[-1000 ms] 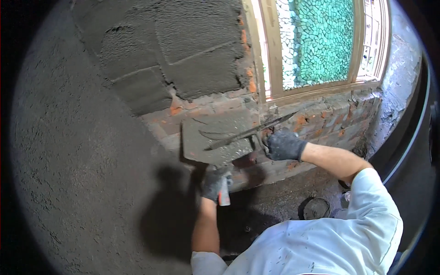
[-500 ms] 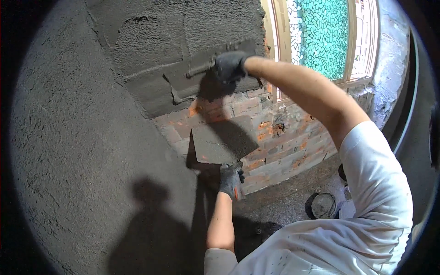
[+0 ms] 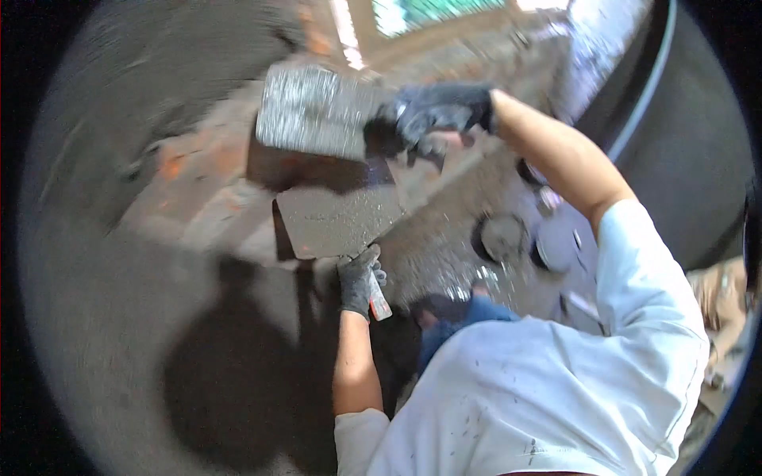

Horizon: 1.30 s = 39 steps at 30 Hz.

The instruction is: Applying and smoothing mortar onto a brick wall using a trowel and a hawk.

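Two gloved hands: one left hand [image 3: 359, 279] at seven o'clock, one right hand [image 3: 440, 113] at one. Two flat tools: one trowel [image 3: 309, 111] at eleven, one board [image 3: 341, 218] at ten. One window [image 3: 429, 20] at twelve. Two round objects [image 3: 505, 238] [image 3: 557, 244] side by side at three.

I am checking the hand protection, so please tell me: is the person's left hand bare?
No: the left hand wears a dark grey glove, and the right hand, gripping the plastering trowel, is gloved too.
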Each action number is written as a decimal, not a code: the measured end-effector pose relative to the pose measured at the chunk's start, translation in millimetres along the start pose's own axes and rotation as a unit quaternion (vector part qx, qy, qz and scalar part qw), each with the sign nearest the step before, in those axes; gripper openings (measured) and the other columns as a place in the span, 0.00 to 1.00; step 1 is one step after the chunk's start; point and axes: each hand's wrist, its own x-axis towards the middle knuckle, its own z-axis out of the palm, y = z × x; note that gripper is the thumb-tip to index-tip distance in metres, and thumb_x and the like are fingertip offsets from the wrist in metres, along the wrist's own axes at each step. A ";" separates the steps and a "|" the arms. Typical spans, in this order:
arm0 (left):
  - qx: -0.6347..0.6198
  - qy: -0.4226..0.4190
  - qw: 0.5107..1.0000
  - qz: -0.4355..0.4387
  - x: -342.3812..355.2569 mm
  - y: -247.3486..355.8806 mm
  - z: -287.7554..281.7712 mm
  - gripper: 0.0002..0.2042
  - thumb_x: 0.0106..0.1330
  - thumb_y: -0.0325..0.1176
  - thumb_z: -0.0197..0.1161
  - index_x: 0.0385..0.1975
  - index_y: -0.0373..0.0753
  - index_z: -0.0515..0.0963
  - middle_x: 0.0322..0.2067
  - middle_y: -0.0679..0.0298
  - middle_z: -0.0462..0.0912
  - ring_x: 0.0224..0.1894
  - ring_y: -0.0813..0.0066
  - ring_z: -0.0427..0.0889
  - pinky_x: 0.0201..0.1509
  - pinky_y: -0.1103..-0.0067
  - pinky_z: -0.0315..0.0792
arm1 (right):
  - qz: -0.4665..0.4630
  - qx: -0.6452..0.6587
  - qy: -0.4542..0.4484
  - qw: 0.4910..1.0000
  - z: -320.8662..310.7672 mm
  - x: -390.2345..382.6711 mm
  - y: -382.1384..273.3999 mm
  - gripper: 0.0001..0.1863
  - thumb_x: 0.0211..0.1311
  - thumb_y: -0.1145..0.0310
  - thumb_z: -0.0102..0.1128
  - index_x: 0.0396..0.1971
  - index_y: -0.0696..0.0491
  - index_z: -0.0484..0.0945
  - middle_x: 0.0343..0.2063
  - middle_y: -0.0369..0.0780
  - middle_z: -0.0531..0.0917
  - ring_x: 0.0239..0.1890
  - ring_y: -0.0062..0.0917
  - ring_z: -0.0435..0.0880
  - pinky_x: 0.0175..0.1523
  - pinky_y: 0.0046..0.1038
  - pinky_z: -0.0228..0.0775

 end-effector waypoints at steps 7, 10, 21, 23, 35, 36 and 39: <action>-0.017 -0.074 0.979 -0.190 53.6 -108.9 32.0 0.04 0.59 0.30 0.60 0.31 0.42 0.72 0.13 0.72 0.64 0.11 0.81 0.64 0.15 0.81 0.61 | 0.203 0.312 -0.045 0.927 252.6 -293.3 -58.7 0.19 0.47 0.65 0.57 0.42 0.54 0.75 0.24 0.36 0.76 0.23 0.13 0.72 0.24 0.17 0.62; -0.039 -0.043 0.966 -0.250 80.7 -195.6 22.7 0.07 0.58 0.29 0.60 0.34 0.41 0.71 0.15 0.71 0.67 0.13 0.81 0.66 0.14 0.82 0.61 | 0.422 0.805 0.336 0.249 303.3 -384.1 -152.2 0.25 0.54 0.61 0.55 0.53 0.51 0.69 0.22 0.35 0.76 0.20 0.15 0.72 0.21 0.18 0.63; 0.636 -0.401 0.605 0.260 246.7 -580.7 66.0 0.11 0.58 0.37 0.51 0.27 0.39 0.79 0.30 0.52 0.81 0.31 0.56 0.81 0.33 0.62 0.73 | 0.769 0.089 -0.307 0.554 463.4 -626.2 -161.0 0.15 0.47 0.59 0.58 0.34 0.50 0.81 0.29 0.47 0.82 0.31 0.39 0.81 0.37 0.38 0.74; 0.673 -0.465 0.546 0.181 279.1 -640.6 90.3 0.12 0.59 0.38 0.50 0.29 0.40 0.80 0.31 0.53 0.81 0.32 0.56 0.81 0.36 0.61 0.72 | 0.732 0.046 -0.227 0.641 495.2 -647.3 -109.1 0.14 0.43 0.64 0.58 0.33 0.51 0.81 0.33 0.48 0.81 0.37 0.41 0.80 0.43 0.38 0.73; 0.667 -0.542 0.459 0.227 373.9 -722.3 143.1 0.12 0.57 0.39 0.52 0.30 0.41 0.81 0.34 0.53 0.81 0.39 0.55 0.79 0.43 0.62 0.70 | 0.662 0.092 -0.286 0.687 663.8 -705.4 -37.4 0.12 0.41 0.72 0.53 0.27 0.58 0.81 0.29 0.52 0.81 0.35 0.46 0.80 0.46 0.41 0.72; 0.678 -0.574 0.421 0.184 373.6 -713.6 156.0 0.13 0.57 0.39 0.52 0.31 0.40 0.80 0.36 0.53 0.81 0.42 0.54 0.78 0.45 0.63 0.69 | 0.619 0.033 -0.148 0.770 651.3 -703.9 -47.7 0.12 0.40 0.71 0.54 0.26 0.59 0.81 0.27 0.52 0.81 0.33 0.46 0.80 0.45 0.41 0.72; 0.710 -0.590 0.382 0.049 372.2 -721.8 145.4 0.15 0.58 0.40 0.52 0.38 0.38 0.78 0.44 0.52 0.78 0.47 0.53 0.75 0.52 0.62 0.66 | 0.591 0.122 -0.344 0.719 607.9 -645.6 -51.4 0.12 0.38 0.69 0.53 0.22 0.59 0.80 0.21 0.51 0.80 0.27 0.44 0.80 0.36 0.42 0.73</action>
